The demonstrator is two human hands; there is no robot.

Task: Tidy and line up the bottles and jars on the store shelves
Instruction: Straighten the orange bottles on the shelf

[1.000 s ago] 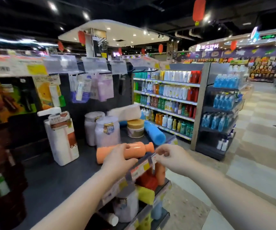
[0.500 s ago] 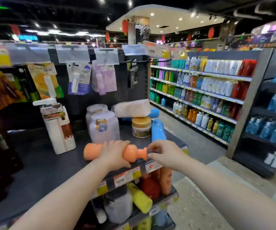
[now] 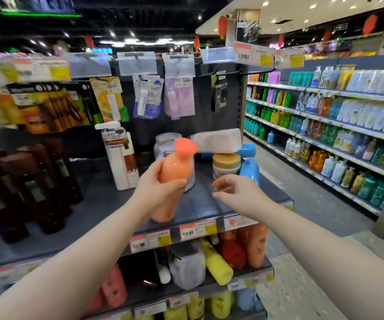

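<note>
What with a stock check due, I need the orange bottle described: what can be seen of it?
The orange bottle looks like smooth, glossy plastic: pale orange body, brighter orange rounded cap, closed. It is nearly upright, its top leaning slightly right, near the front edge of the dark shelf; whether its base rests there cannot be told. The left hand grips its middle. The right hand is beside it, apart. No label shows.
</note>
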